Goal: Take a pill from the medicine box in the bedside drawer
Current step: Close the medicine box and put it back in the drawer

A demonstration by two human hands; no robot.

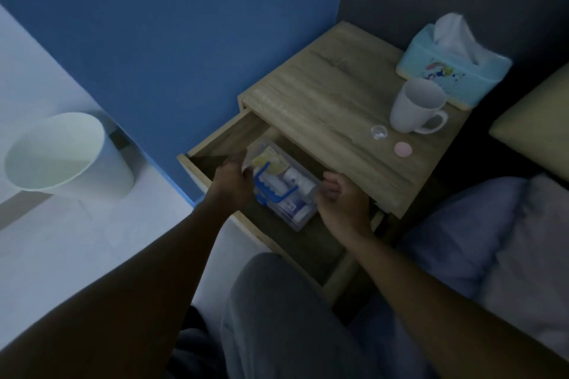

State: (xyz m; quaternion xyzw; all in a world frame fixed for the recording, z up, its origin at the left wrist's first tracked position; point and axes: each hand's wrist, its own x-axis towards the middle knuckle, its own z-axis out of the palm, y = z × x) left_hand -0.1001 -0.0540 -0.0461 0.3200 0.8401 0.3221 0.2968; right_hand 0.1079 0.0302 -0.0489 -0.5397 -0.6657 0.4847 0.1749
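Observation:
The wooden bedside drawer [212,148] stands pulled out. Inside lies a clear plastic medicine box [295,212] with a blue handle [271,191], holding white bottles and packets. My left hand [232,177] rests against the box's left end, fingers curled at its edge. My right hand [341,197] touches the box's right side under the tabletop's lip, fingers bent. Whether either hand grips the box firmly is unclear in the dim light.
On the bedside table top [311,95] stand a white mug [415,108], a blue tissue box [452,68], a small clear cap [378,132] and a pink round lid [402,149]. A white bin [64,157] sits on the floor at left. Bedding [492,240] lies at right.

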